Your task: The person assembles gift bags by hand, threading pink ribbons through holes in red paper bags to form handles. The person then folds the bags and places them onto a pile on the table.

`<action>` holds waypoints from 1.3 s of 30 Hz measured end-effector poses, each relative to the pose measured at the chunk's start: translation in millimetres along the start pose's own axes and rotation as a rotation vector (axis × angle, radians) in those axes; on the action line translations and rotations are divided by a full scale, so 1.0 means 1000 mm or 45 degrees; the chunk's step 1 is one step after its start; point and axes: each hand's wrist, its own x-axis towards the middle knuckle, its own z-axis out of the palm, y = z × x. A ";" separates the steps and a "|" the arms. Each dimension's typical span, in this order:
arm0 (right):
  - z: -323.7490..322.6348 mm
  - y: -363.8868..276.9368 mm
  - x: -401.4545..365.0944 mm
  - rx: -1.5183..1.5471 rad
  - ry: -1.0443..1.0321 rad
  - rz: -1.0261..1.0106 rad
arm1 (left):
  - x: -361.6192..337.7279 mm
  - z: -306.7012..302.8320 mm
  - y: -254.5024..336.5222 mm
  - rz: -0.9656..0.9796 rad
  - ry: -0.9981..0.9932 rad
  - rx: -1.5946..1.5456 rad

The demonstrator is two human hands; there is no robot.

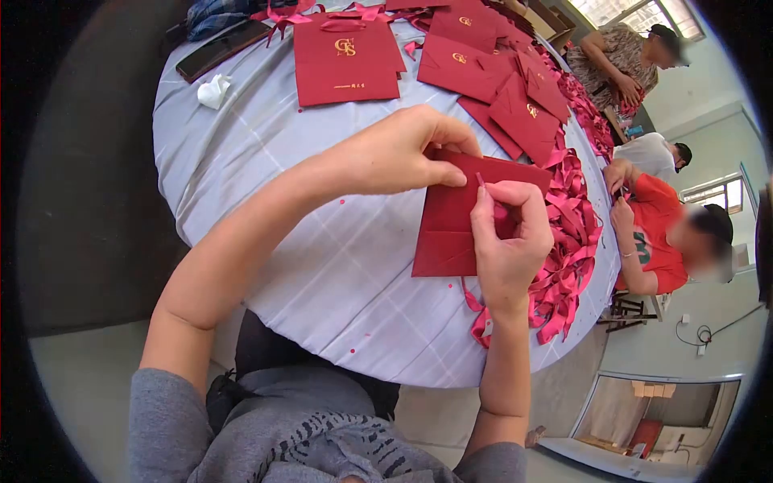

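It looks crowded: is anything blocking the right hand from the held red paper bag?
Nothing visible blocks the right hand, pinching a thin pink fabric ribbon over the red rectangular paper bag; the left hand holds its edge.

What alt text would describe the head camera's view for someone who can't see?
A person's left hand holds a red paper bag while the right hand pinches what looks like a ribbon tip over it, above a pale-clothed table bearing pink ribbons and gold-printed red bags.
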 end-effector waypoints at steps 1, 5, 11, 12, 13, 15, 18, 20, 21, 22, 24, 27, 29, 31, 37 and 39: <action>-0.001 -0.001 0.000 -0.009 -0.005 -0.018 | 0.000 0.002 0.003 0.012 -0.002 0.004; -0.006 -0.010 0.002 -0.158 -0.031 -0.121 | -0.005 0.012 0.011 -0.042 0.114 -0.052; -0.016 -0.022 0.003 -0.271 -0.053 -0.148 | -0.010 0.027 0.023 0.308 0.375 0.371; -0.017 -0.024 0.003 -0.300 -0.061 -0.147 | -0.010 0.031 0.023 0.356 0.419 0.386; -0.018 -0.027 0.003 -0.305 -0.052 -0.151 | -0.010 0.033 0.023 0.366 0.416 0.387; -0.021 -0.032 0.002 -0.373 -0.057 -0.145 | -0.011 0.037 0.024 0.487 0.468 0.484; -0.023 -0.038 0.002 -0.408 -0.086 -0.056 | -0.011 0.042 0.030 0.505 0.467 0.537; -0.024 -0.039 0.001 -0.414 -0.074 -0.063 | -0.012 0.046 0.031 0.548 0.484 0.588; -0.024 -0.039 0.001 -0.416 -0.068 -0.070 | -0.011 0.048 0.031 0.584 0.505 0.639; -0.024 -0.039 0.001 -0.418 -0.063 -0.069 | -0.011 0.050 0.030 0.588 0.501 0.639; -0.024 -0.040 0.001 -0.366 -0.024 -0.061 | -0.010 0.053 0.030 0.604 0.525 0.647; -0.023 -0.039 0.000 -0.309 -0.024 0.021 | -0.011 0.053 0.030 0.576 0.517 0.651; -0.023 -0.038 0.000 -0.254 -0.022 0.105 | -0.011 0.052 0.030 0.576 0.513 0.660; -0.024 -0.035 -0.001 -0.200 -0.021 0.187 | -0.011 0.053 0.029 0.575 0.511 0.666; -0.021 -0.028 -0.003 0.204 0.002 0.476 | -0.012 0.053 0.029 0.622 0.527 0.696; -0.020 -0.024 -0.002 0.206 -0.009 0.448 | -0.013 0.051 0.030 0.602 0.508 0.750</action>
